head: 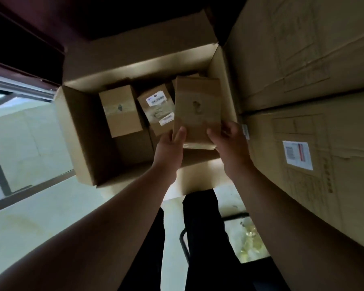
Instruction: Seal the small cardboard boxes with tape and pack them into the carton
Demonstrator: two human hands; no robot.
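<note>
A view looking down from the person's head. Two bare forearms reach forward from the near edge. Between them are legs in dark trousers [202,227], standing on a pale floor [40,223].

Just beyond, the left hand [170,150] and the right hand [229,148] both grip the near end of one small cardboard box [198,106]. The left thumb lies on its top face at the near left corner. The right thumb lies on top at the near right corner, with the fingers curled around the right side. This box is in the right part of an open brown carton [82,131], close to the carton's right wall. Whether it rests on anything below cannot be told.

Deeper in the carton lie two more small boxes. A taped box [121,111] lies to the left, with a clear strip across its top. A labelled box [156,106] sits in the middle, tilted, carrying white stickers and touching the held box's left edge. The carton's flaps are spread outward.

Along the right side stand large stacked cartons [303,55], the nearer one bearing a white shipping label [297,155].
</note>
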